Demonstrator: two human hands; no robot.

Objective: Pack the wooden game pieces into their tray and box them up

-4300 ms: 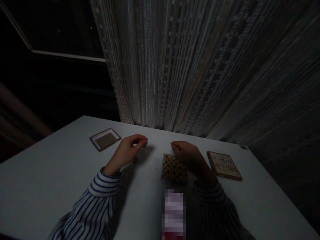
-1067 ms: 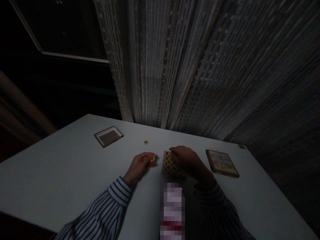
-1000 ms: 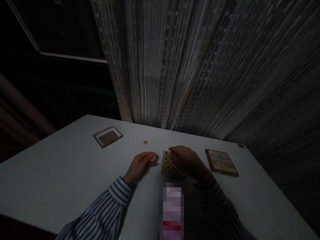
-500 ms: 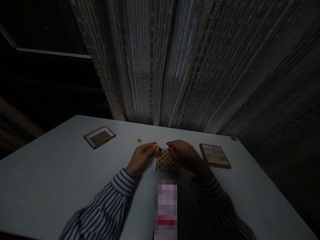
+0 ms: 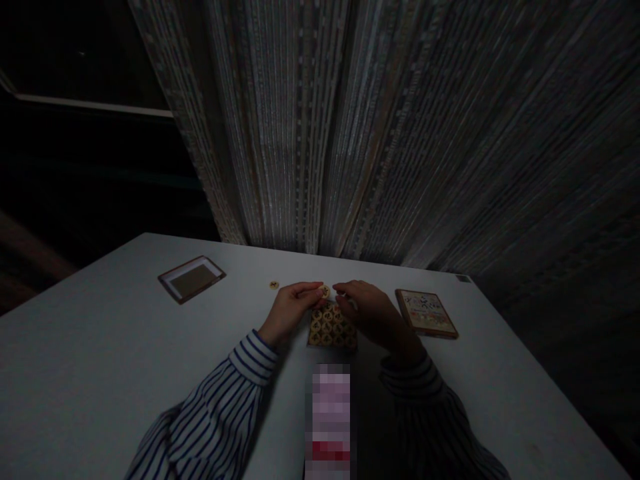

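Note:
A round wooden piece with a dark mark (image 5: 325, 292) is pinched in the fingertips of my left hand (image 5: 293, 308), above the far edge of a box of similar pieces (image 5: 333, 328). The box holds several pieces in rows. My right hand (image 5: 369, 310) is over the box's right far corner, its thumb and forefinger apart, with nothing visible between them. It covers part of the box. Another round piece (image 5: 274, 285) lies on the white table (image 5: 125, 347), left of my left hand.
An open, shallow tray-like lid or box (image 5: 192, 278) lies at the left back. A flat box with a printed picture (image 5: 427, 312) is to the right. A small dark label (image 5: 463, 279) marks the far right corner. Striped curtains (image 5: 275, 133) hang behind the table.
My left hand has moved right with its piece, closer to my right hand and over the box's far edge. My right hand has stayed nearly in place. The view has shifted slightly.

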